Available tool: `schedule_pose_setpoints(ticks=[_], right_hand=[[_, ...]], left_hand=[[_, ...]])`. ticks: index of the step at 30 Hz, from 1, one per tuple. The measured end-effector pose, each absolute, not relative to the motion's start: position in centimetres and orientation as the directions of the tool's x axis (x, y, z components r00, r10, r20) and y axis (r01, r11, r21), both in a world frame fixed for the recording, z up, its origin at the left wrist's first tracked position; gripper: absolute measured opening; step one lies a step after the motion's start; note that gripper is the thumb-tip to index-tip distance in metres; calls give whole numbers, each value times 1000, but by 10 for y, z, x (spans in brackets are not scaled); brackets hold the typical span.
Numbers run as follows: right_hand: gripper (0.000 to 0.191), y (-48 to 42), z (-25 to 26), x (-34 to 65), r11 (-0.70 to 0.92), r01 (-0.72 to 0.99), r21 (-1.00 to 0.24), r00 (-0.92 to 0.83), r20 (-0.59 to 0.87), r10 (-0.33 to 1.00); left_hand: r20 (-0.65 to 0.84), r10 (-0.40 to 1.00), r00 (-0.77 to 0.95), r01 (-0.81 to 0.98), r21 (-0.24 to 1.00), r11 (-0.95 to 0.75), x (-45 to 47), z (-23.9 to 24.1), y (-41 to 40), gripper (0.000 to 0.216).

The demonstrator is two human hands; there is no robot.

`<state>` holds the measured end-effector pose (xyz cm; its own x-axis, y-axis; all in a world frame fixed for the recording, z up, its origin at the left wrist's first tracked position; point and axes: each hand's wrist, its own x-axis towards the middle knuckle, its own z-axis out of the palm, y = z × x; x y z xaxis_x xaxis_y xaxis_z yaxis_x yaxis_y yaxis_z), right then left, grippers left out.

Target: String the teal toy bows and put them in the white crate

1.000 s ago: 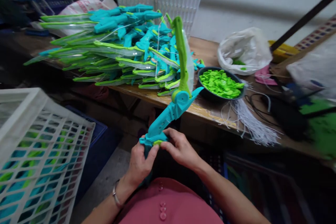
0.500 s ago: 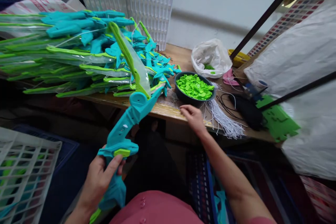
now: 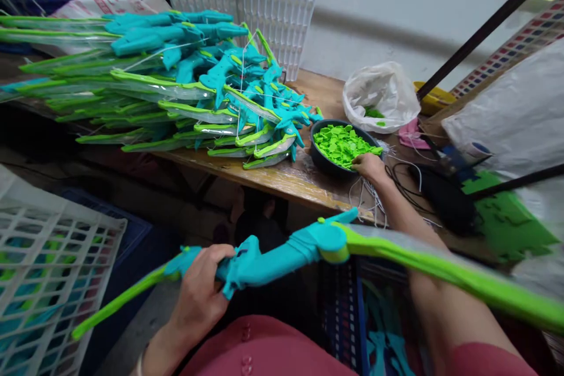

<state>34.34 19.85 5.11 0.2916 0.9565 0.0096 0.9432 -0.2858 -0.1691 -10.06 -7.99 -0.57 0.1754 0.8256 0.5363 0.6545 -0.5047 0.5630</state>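
My left hand [image 3: 203,288] is wrapped round the teal grip of a toy bow [image 3: 282,258], held crosswise in front of me. The bow's green limbs stretch out to both sides, and the right one passes above my right forearm. At the near right rim of a dark bowl [image 3: 314,150], my right hand [image 3: 371,168] has its fingers bent together against the small green plastic pieces [image 3: 341,144]. Whatever is between those fingertips is too small to make out.
A pile of similar bows [image 3: 176,94] covers the left of the wooden table [image 3: 282,179]. White strings [image 3: 372,200] hang by the bowl, with a white plastic bag [image 3: 382,94] behind. A white crate [image 3: 57,282] stands lower left, a blue crate [image 3: 341,311] below.
The bow has swung from pointing away from me to lying crosswise, its far end now to the right. My right hand has moved from the table edge to the green pieces in the bowl.
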Motion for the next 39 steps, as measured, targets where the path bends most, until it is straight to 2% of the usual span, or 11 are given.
schedule_pose_setpoints(ticks=[3,6,9,12,15,18,22,26,32,36,39], right_hand=[[21,194,55,339,-270,948,-167,278,23,960],[13,180,61,330,-224,948,-227,261,147,954],[11,162,67,320,-154,922,-355,268,298,916],[11,143,72,306,-88,832,-548,314,333,889],[14,115,68,282,-46,640,-767,324,215,922],[35,76,55,245,-93,389,-916,170,-27,985],[53,18,26,192,-274,128,-953,-116,-289,950],[50,-22,-2,156,-383,-4,-924,-272,-368,889],[41,-48,-33,139,-302,62,-951,-235,-308,922],[25,-59,-49,133,-96,299,-950,-108,-133,985],[15,-67,-58,126,59,480,-875,-125,-2,992]], left_hand=[[622,749,228,660,467,-588,-91,-17,-83,35],[612,742,273,646,456,-613,-87,-30,-86,38],[598,754,272,664,450,-597,-88,-42,-89,41],[590,756,282,697,416,-584,-90,-51,-88,42],[581,743,333,720,353,-598,-88,-59,-83,40],[544,738,399,740,285,-610,-80,-68,-77,34],[452,755,474,754,235,-614,-66,-78,-75,23],[373,779,503,764,229,-603,-63,-82,-79,18],[314,821,477,798,237,-555,-67,-88,-85,16],[319,832,454,815,228,-533,-62,-93,-88,19],[322,837,442,821,231,-523,-59,-96,-88,18]])
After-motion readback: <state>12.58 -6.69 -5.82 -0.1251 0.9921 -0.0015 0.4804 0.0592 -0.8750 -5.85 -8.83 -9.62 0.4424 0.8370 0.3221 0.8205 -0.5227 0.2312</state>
